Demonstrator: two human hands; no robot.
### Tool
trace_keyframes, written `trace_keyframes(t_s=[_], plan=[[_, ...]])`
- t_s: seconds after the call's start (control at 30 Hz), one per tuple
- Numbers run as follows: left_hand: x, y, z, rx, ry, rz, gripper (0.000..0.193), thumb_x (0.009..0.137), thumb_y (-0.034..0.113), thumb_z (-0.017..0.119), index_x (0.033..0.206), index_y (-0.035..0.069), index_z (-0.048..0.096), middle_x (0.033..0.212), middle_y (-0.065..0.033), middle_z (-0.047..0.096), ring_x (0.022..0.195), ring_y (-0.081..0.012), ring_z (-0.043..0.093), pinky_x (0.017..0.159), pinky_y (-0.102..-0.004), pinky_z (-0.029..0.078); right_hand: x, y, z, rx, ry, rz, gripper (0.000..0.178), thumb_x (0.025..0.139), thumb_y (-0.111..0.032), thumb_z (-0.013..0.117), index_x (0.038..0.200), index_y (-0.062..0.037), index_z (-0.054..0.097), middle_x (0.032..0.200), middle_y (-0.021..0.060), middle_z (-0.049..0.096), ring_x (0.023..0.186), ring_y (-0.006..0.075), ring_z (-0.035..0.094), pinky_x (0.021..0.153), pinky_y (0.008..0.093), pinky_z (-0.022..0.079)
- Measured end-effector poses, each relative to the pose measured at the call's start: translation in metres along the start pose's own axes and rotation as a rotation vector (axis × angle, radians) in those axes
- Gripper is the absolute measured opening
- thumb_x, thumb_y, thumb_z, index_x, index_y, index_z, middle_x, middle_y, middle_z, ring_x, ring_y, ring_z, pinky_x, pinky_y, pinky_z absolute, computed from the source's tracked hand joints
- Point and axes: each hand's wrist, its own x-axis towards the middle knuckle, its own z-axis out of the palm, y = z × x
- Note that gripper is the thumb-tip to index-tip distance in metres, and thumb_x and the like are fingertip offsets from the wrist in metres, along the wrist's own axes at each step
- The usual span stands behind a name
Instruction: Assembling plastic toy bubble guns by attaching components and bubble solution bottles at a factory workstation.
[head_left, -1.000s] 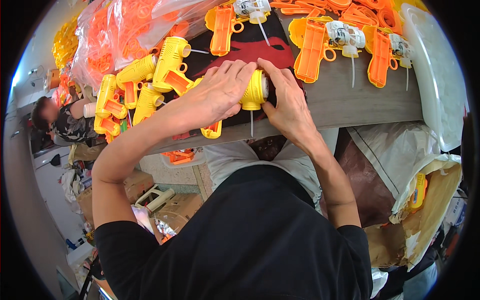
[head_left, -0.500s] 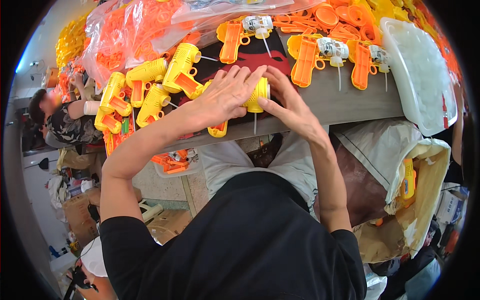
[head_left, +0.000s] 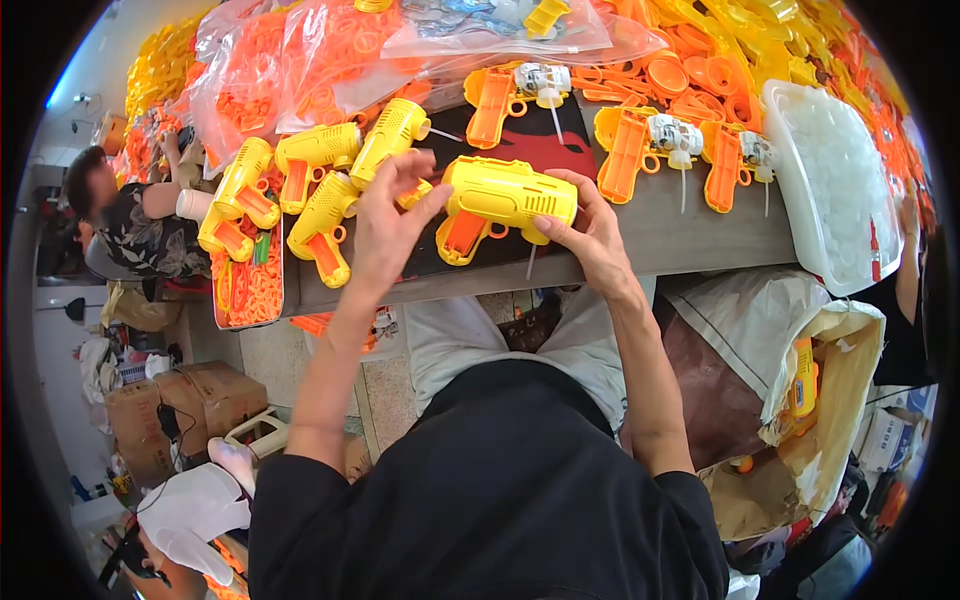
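Note:
A yellow toy gun with an orange grip and trigger ring lies on its side over the dark mat, a thin tube hanging below it. My right hand grips its right end, thumb on the near face and fingers behind. Just off its left end is my left hand, fingers apart and holding nothing. Beyond that hand stands another yellow toy gun, partly covered by it. More assembled toy guns, such as one yellow toy gun, lie to the left. At the back, an open toy gun half shows its orange grip and clear mechanism.
Two more open gun halves lie right of the mat, near a white tub of translucent parts. Bags of orange parts line the back. An open sack stands at lower right. A person sits at far left.
My left hand has come off the yellow toy gun and drawn back to the left with its fingers apart. My right hand still holds the gun, now more fully visible. The view has shifted slightly.

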Motion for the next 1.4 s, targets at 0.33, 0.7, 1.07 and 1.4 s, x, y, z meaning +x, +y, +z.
trace_keyframes(t_s=[0.33,0.7,1.07,1.4], plan=[[-0.013,0.001,0.023,-0.132,0.029,-0.048,0.050,0.084,0.016,0.083,0.122,0.000,0.056,0.111,-0.0059,0.061,0.102,-0.0130,0.061,0.090,-0.0283,0.053,-0.002,0.003,-0.006,0.014,-0.004,0.004,0.063,0.086,-0.013,0.079,0.139,-0.0018,0.047,0.125,0.0079,0.062,0.115,0.0152,0.060,0.100,0.0310,0.049],[-0.008,-0.013,0.025,-0.158,-0.056,-0.007,0.058,0.078,0.019,0.088,0.121,0.004,0.052,0.119,-0.0058,0.058,0.111,-0.0145,0.057,0.096,-0.0315,0.050,-0.002,0.002,-0.007,0.063,-0.023,0.034,0.063,0.085,-0.009,0.079,0.138,-0.0014,0.047,0.126,0.0088,0.061,0.115,0.0161,0.060,0.100,0.0315,0.049],[-0.006,-0.009,0.032,-0.699,-0.280,-0.161,0.058,0.080,0.012,0.085,0.127,0.006,0.051,0.114,-0.0059,0.062,0.105,-0.0148,0.062,0.089,-0.0305,0.054,-0.005,-0.002,-0.006,0.035,-0.083,-0.002,0.063,0.085,-0.010,0.078,0.139,-0.0018,0.047,0.131,0.0080,0.058,0.121,0.0184,0.057,0.107,0.0322,0.043],[-0.011,0.028,0.020,-0.060,-0.240,0.068,0.062,0.076,0.018,0.087,0.127,0.006,0.053,0.110,-0.0107,0.063,0.101,-0.0178,0.065,0.088,-0.0319,0.052,0.007,-0.031,0.030,-0.860,-0.140,-0.349,0.067,0.083,-0.026,0.079,0.141,-0.0047,0.054,0.128,0.0109,0.065,0.121,0.0243,0.060,0.120,0.0505,0.027]])
